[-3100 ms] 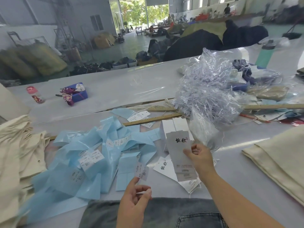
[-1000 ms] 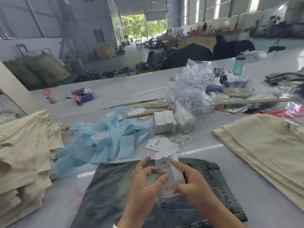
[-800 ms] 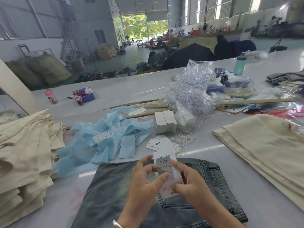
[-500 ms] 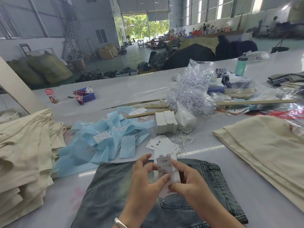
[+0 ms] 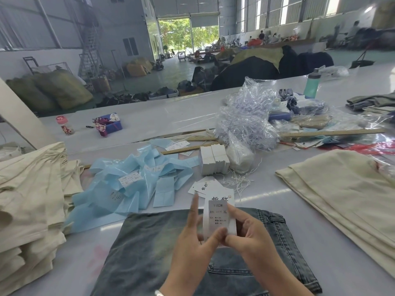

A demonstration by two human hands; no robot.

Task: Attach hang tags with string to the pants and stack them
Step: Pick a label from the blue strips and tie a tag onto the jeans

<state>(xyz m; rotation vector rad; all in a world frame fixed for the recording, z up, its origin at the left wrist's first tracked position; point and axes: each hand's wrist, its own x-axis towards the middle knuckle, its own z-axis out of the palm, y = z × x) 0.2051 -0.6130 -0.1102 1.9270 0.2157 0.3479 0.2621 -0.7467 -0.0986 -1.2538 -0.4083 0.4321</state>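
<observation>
Bottom centre of frame: grey-blue washed denim pants [image 5: 149, 253] lie flat on the pale glossy tabletop [image 5: 267, 182]. Over them, left hand [image 5: 192, 251] and right hand [image 5: 250, 238] together hold a white paper hang tag with a printed size sticker reading 1103# XL [image 5: 219, 216]. Left thumb presses the tag's lower edge, left index finger straight up along its left side; right thumb and curled fingers pinch the lower right corner. Tag is upright, above the pants' waistband area, lifted off the fabric.

Just behind the tag, a few loose white hang tags with black characters [image 5: 203, 185] lie on the tabletop, thin white strings [image 5: 237, 178] scattered beside them. Left of those, a heap of light blue plastic strips with small white labels [image 5: 139, 180]. Far left, a stack of folded cream pants [image 5: 27, 199]; right edge, more folded cream fabric [image 5: 342, 189]. Centre, further back, a block of bundled white tags [image 5: 213, 162] touching a clear bag of white string [image 5: 239, 157]. Behind that, a crumpled clear plastic bag heap [image 5: 245, 116] and long wooden rulers [image 5: 331, 132]. Upper right, a teal bottle [image 5: 311, 84]. Upper left, a small red-capped bottle [image 5: 64, 124] and a blue box [image 5: 111, 124].
</observation>
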